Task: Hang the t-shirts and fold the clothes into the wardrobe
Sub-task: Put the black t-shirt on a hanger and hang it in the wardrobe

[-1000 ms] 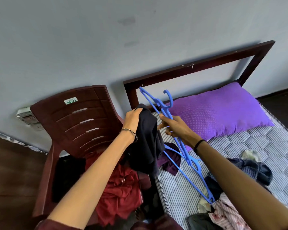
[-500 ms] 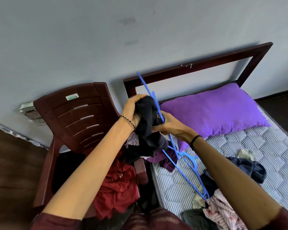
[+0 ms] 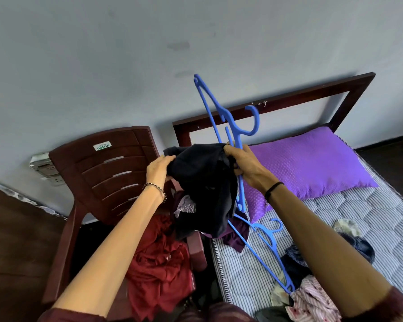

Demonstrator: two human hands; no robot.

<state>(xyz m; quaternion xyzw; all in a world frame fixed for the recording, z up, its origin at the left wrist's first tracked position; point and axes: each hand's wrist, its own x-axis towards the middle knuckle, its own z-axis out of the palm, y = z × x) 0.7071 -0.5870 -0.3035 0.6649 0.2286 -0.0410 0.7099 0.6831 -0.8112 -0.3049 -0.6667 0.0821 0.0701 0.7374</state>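
Early days, by the look: your left hand [image 3: 159, 169] and right hand [image 3: 244, 166] clutch the crumpled black t-shirt [image 3: 203, 182], the right also holding the unthreaded blue plastic hanger [image 3: 228, 126].

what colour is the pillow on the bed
The pillow is purple with fine pale dots; the head view shows it.

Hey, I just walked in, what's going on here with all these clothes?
A person is standing between a chair and a bed, sorting laundry. The left hand grips a black garment; the right hand pinches its other edge and holds a blue hanger upright, apparently to hang it. A second hanger lies on the bed, and red clothes sit on the chair.
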